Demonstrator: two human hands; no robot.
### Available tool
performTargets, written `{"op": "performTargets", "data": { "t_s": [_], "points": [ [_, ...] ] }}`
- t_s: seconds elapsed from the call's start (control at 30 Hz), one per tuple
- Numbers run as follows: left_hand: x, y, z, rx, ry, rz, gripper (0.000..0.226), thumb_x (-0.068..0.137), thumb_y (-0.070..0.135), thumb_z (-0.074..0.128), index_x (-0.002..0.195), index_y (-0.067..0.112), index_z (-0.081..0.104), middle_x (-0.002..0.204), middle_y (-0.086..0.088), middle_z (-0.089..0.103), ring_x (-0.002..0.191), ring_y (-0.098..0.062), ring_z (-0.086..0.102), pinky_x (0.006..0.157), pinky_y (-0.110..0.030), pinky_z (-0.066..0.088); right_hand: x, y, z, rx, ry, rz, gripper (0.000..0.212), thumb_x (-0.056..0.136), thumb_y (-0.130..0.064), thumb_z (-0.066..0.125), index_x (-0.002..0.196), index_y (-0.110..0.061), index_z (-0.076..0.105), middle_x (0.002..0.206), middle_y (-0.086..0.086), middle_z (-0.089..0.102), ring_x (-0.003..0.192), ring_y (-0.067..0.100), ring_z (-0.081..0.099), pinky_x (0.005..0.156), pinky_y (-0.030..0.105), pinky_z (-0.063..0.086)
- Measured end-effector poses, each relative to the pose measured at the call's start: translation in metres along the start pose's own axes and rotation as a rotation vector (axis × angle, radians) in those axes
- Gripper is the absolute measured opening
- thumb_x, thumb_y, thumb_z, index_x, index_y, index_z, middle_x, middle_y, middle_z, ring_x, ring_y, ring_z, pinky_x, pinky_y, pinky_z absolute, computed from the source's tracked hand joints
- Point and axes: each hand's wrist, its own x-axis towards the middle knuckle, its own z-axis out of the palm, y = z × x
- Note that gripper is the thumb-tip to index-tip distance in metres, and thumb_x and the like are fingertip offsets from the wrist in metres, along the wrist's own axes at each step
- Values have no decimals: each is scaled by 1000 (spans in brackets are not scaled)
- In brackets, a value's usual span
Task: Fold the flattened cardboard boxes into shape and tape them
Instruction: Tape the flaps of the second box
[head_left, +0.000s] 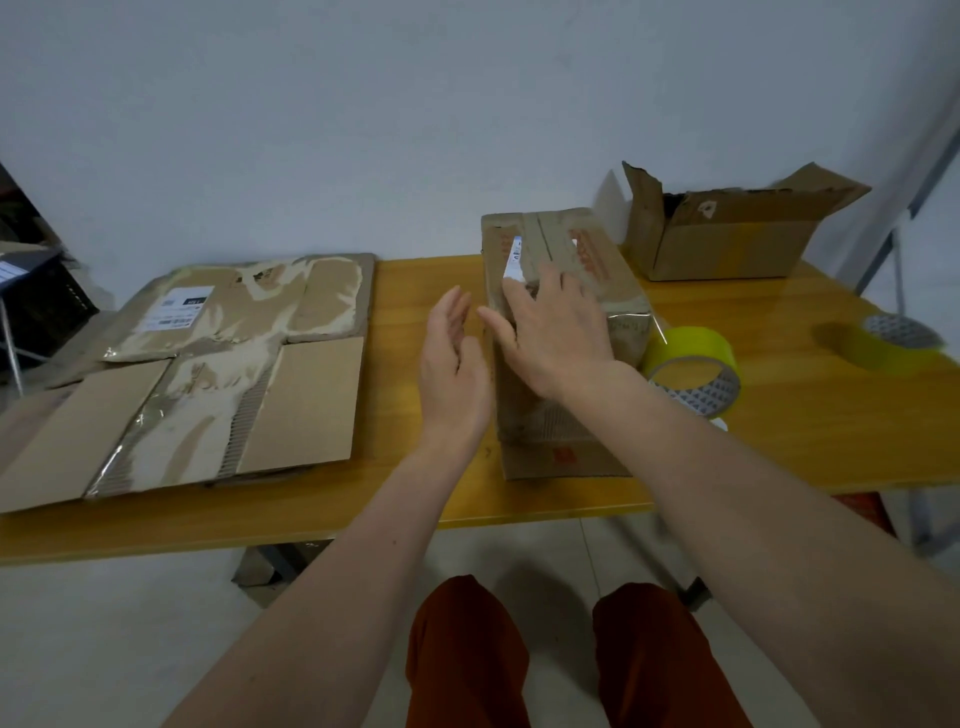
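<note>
Cardboard box (561, 415), folded up and taped shut, stood near the front edge of the yellow table (779, 415). On its top the right hand (558, 332) lay flat with fingers spread, gripping nothing; the left hand (452, 374) hovered just beside its left face, fingers straight. A yellow tape roll (693, 366) leaned against its right side. Flattened boxes (208, 364) lay to the left, and an open-flapped box (727, 234) sat behind.
</note>
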Motion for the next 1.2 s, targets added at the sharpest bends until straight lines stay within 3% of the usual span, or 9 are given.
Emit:
{"op": "performTargets", "data": {
  "t_s": [0.07, 0.17, 0.3, 0.4, 0.63, 0.8, 0.9, 1.07, 1.2],
  "points": [
    [2, 3, 5, 102, -37, 104, 44, 100, 5, 36, 143, 12, 40, 142, -1, 49, 131, -8, 45, 110, -24, 37, -6, 18, -3, 76, -32, -85, 52, 99, -50, 23, 139, -21, 41, 132, 12, 48, 121, 30, 46, 100, 40, 33],
    [3, 6, 16, 382, -186, 294, 43, 101, 12, 39, 144, 10, 41, 146, -4, 47, 137, -14, 38, 114, -28, 29, -12, 52, -10, 96, -96, -163, 50, 101, -45, 26, 146, -25, 32, 151, -1, 36, 140, 19, 31, 116, 40, 12],
    [7, 5, 31, 769, -230, 500, 41, 100, 17, 43, 139, 9, 50, 147, -4, 47, 144, -23, 30, 121, -37, 12, -19, 91, -22, 283, -146, 51, 59, 95, -53, 41, 147, -27, 31, 155, -3, 27, 143, 19, 22, 117, 42, 16],
    [11, -1, 36, 859, -211, 487, 41, 101, 26, 40, 139, 13, 50, 146, -4, 47, 142, -24, 31, 120, -38, 7, -27, 106, -24, 462, -251, 120, 59, 94, -43, 52, 147, -29, 33, 157, -6, 20, 143, 18, 22, 113, 40, 24],
    [27, -6, 23, 1000, -266, 523, 45, 102, 35, 33, 143, 18, 44, 148, -1, 45, 142, -19, 32, 121, -41, 6, -18, 117, -27, 622, -218, 86, 40, 94, -20, 58, 134, -25, 54, 150, -6, 39, 140, 18, 30, 115, 38, 26],
    [24, 19, 39, 1300, -263, 340, 68, 100, 53, 17, 150, 10, 31, 157, -9, 29, 149, -25, 14, 119, -44, -8, -21, 126, -24, 731, -305, 60, 45, 96, -6, 51, 136, -28, 51, 152, -10, 33, 145, 15, 18, 119, 44, 18],
    [22, 33, 58, 1154, -394, 403, 67, 101, 50, 25, 152, 7, 23, 160, -9, 21, 149, -24, 9, 121, -38, -1, -29, 129, -28, 925, -266, 116, 47, 99, -9, 45, 144, -25, 40, 152, -8, 33, 142, 12, 25, 113, 31, 26],
    [30, 47, 81, 971, -720, 533, 54, 103, 39, 34, 154, 25, 19, 160, 3, 24, 148, -18, 17, 121, -37, 13, -41, 158, -10, 1007, 23, 527, 37, 103, -10, 33, 138, -14, 46, 140, 5, 49, 131, 19, 43, 96, 25, 35],
    [49, 48, 92, 1084, -866, 481, 52, 102, 46, 34, 152, 36, 23, 161, 9, 16, 149, -21, 12, 120, -45, 13, -58, 191, 38, 803, -168, 687, 38, 99, 1, 37, 134, -6, 51, 137, 13, 52, 126, 29, 48, 102, 40, 41]
  ]
}}
